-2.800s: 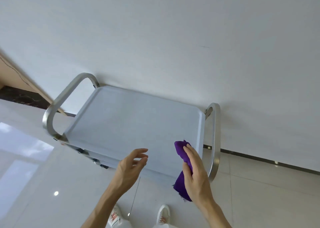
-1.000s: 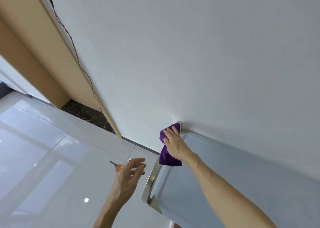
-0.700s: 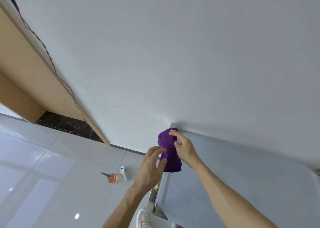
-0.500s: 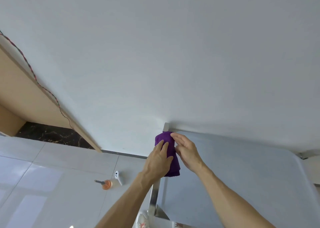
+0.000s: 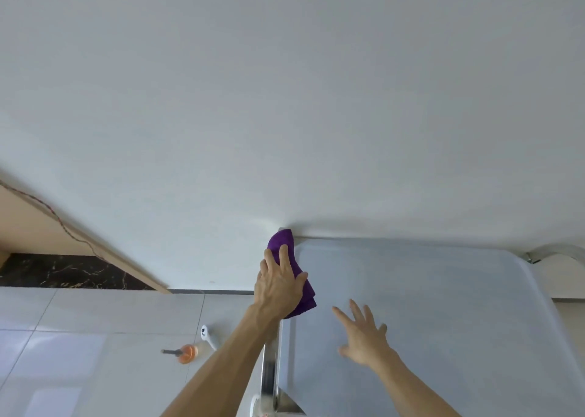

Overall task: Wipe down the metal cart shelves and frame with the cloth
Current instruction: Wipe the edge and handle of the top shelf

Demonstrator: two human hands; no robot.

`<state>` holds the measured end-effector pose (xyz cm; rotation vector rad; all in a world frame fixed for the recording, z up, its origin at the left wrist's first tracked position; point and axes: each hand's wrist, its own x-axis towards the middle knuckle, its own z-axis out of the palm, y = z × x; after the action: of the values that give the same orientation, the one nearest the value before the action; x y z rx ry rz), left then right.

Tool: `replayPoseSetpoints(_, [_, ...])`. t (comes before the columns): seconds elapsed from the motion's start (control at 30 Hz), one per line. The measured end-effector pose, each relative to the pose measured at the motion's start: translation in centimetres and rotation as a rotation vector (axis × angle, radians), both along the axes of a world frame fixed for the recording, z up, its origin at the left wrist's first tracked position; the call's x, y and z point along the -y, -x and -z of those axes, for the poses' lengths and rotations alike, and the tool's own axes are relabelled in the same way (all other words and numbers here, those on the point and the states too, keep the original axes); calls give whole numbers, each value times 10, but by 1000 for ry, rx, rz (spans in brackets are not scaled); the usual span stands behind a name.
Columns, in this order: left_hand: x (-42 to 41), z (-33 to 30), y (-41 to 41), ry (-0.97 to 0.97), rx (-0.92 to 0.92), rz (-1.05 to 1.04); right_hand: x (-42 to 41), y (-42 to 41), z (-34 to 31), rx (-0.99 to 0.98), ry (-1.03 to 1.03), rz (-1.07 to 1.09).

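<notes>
1. Left hand [image 5: 278, 286] lies over the purple cloth [image 5: 285, 245], fingers curled round it, holding it against the cart's left frame rail [image 5: 269, 372].
2. Right hand [image 5: 364, 337] is spread wide with straight fingers and holds nothing; it sits over the top shelf [image 5: 427, 305], contact unclear.
3. Cloth covers the far left corner of the cart, next to the white wall [image 5: 285, 100].
4. On the tiled floor [image 5: 63, 353] left of the cart lie a small orange object [image 5: 185, 353] and a white one [image 5: 207, 337].
</notes>
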<state>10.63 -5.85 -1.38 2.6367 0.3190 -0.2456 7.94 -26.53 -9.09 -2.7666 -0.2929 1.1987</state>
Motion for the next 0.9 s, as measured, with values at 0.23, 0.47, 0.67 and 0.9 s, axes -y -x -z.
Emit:
replayPoseSetpoints(0.23, [6, 28, -26, -251, -5, 21, 2, 18, 27, 44, 83, -58])
replayPoseSetpoints(0.47, [-5, 43, -94, -295, -36, 33, 5, 20, 39, 67, 59, -54])
replayPoseSetpoints(0.67, [-6, 41, -85, -215, 45, -36, 3, 22, 45, 71, 54, -56])
replayPoseSetpoints(0.9, [9, 34, 37, -133, 269, -55, 0, 22, 46, 85, 57, -52])
